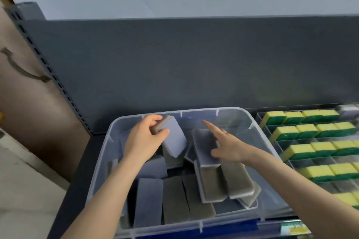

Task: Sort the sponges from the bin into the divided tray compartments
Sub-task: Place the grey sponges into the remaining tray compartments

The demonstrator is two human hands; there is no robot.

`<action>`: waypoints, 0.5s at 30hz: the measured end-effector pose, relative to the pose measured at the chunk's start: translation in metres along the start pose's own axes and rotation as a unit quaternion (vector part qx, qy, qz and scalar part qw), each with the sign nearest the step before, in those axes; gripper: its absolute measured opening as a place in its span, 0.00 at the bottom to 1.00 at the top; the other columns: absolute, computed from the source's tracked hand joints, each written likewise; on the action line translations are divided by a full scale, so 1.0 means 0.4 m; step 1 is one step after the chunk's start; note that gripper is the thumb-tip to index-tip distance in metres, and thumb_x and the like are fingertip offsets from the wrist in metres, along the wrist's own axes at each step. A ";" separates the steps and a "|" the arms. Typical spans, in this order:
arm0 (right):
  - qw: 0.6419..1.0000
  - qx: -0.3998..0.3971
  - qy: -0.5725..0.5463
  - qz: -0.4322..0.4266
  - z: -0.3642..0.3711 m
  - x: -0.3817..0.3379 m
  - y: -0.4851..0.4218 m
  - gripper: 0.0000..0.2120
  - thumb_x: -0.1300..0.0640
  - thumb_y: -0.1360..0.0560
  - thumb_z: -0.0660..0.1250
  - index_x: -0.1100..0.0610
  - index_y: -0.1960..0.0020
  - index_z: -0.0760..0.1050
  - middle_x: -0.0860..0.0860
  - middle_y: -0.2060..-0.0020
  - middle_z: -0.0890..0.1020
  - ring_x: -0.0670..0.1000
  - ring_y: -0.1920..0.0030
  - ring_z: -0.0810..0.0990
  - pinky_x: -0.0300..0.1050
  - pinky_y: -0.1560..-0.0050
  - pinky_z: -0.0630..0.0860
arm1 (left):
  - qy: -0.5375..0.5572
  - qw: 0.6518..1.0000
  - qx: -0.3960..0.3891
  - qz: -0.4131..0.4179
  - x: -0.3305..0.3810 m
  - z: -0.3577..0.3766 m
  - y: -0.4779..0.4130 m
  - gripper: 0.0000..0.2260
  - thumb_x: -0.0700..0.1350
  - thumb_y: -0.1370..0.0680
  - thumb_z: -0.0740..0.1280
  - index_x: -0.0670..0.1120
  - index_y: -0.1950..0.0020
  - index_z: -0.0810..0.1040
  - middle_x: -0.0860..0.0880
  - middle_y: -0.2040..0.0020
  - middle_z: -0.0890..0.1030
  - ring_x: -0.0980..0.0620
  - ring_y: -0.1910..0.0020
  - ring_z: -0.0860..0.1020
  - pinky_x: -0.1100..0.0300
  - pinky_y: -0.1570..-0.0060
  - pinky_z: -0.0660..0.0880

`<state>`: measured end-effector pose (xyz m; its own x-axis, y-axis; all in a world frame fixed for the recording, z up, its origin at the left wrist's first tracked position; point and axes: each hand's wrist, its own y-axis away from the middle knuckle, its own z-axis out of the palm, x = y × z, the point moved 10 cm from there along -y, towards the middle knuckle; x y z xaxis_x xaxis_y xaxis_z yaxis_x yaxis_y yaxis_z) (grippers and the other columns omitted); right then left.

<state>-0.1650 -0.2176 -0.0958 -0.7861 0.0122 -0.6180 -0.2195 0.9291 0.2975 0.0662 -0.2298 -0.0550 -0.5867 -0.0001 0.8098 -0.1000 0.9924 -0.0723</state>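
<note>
The left hand [144, 138] pinches a grey sponge [173, 137] by one end, above the bin [260, 136]. The right hand [231, 146], fingers spread, touches a second sponge [204, 145] and is apparently not yet gripping it. The sponges look light and soft, so grasp across the short edges; the tray [322, 161] is just right.

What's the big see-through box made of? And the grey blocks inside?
Bin: looks like clear, smooth plastic; you see through its shiny walls. Sponges: probably soft foam, matte pale grey-blue on one face, with a rougher dark grey scrubbing layer behind.
</note>
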 end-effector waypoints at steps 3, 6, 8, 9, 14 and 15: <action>0.995 -0.060 0.071 -0.038 0.033 -0.053 -0.016 0.39 0.64 0.30 0.62 0.49 0.24 0.51 0.50 0.28 0.60 0.51 0.28 0.60 0.40 0.34 0.62 | 0.006 1.000 0.007 -0.001 -0.001 -0.005 -0.003 0.16 0.47 0.29 0.71 0.57 0.41 0.77 0.58 0.49 0.79 0.55 0.49 0.77 0.57 0.46 0.74; 0.996 -0.064 0.061 -0.018 0.030 -0.057 -0.039 0.34 0.60 0.31 0.65 0.51 0.28 0.60 0.50 0.33 0.68 0.50 0.36 0.69 0.42 0.40 0.68 | 0.005 1.000 0.007 -0.005 -0.008 -0.005 -0.002 0.16 0.47 0.29 0.71 0.56 0.41 0.77 0.58 0.50 0.78 0.55 0.50 0.77 0.58 0.48 0.73; 0.995 -0.064 0.071 -0.007 0.023 -0.051 -0.049 0.36 0.58 0.32 0.68 0.51 0.28 0.59 0.50 0.35 0.69 0.49 0.41 0.70 0.41 0.44 0.69 | 0.005 1.000 0.013 -0.007 -0.011 -0.008 -0.002 0.16 0.47 0.29 0.71 0.56 0.42 0.77 0.58 0.49 0.79 0.55 0.50 0.78 0.58 0.49 0.73; 0.995 -0.068 0.072 -0.003 0.019 -0.045 -0.052 0.39 0.57 0.33 0.71 0.50 0.27 0.57 0.51 0.35 0.68 0.49 0.40 0.69 0.41 0.44 0.69 | 0.005 1.000 0.018 -0.009 -0.012 -0.011 -0.004 0.16 0.47 0.29 0.71 0.57 0.42 0.77 0.58 0.49 0.79 0.56 0.50 0.78 0.57 0.49 0.74; 0.998 -0.004 0.056 -0.014 -0.031 -0.035 -0.042 0.36 0.58 0.40 0.78 0.53 0.35 0.69 0.50 0.41 0.72 0.51 0.41 0.73 0.44 0.45 0.73 | 0.024 0.999 0.041 -0.020 -0.020 -0.032 -0.008 0.14 0.46 0.29 0.72 0.56 0.44 0.77 0.59 0.51 0.80 0.54 0.50 0.78 0.52 0.46 0.75; 0.998 0.013 0.055 -0.018 -0.043 -0.034 -0.033 0.33 0.58 0.41 0.78 0.53 0.38 0.71 0.50 0.43 0.73 0.51 0.44 0.73 0.43 0.47 0.73 | 0.025 0.999 0.044 -0.019 -0.018 -0.037 -0.009 0.15 0.46 0.29 0.72 0.56 0.44 0.77 0.59 0.51 0.80 0.54 0.49 0.78 0.51 0.46 0.75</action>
<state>-0.1614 -0.2363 -0.0785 -0.8372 -0.0597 -0.5436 -0.2335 0.9379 0.2566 0.0825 -0.2316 -0.0520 -0.5400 -0.0286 0.8412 -0.1930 0.9770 -0.0907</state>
